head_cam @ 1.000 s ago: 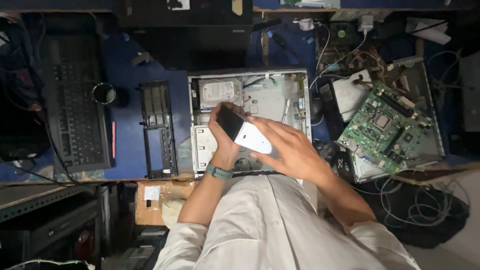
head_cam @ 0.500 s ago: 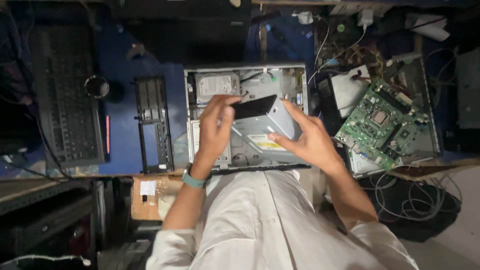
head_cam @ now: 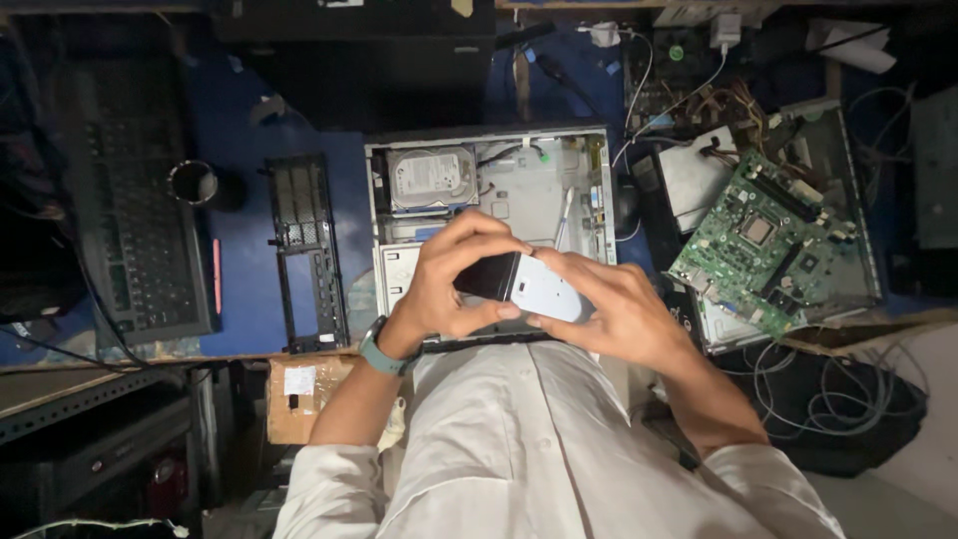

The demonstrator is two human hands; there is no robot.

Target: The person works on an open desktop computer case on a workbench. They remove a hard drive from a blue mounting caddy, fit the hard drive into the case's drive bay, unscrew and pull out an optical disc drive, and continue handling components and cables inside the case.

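- Since the earlier frames both hands have drawn back toward the body, and the flat drive box (head_cam: 524, 284) they carry now sits nearer the front edge of the open computer case (head_cam: 594, 160), turned so its dark end faces 9 o'clock and its pale end 3 o'clock.
- Left hand (head_cam: 454, 284), with a teal watch (head_cam: 377, 349) on its wrist, curls its fingers over the dark end of the box and grips it.
- Right hand (head_cam: 609, 309) clasps the pale end from the 3 o'clock side, fingers closed along the edge.
- Inside the case, a hard disk (head_cam: 431, 178) lies in the corner at 11 o'clock from the hands, with loose cables beside it.
- Judging from this, the box is out of its bay and held free above the case; the hard disk is not yet removed.
- A black front panel (head_cam: 304, 250) lies flat at 9 o'clock, a keyboard (head_cam: 130, 230) beyond it, and a bare green circuit board (head_cam: 763, 240) rests at 3 o'clock, well apart from the hands.
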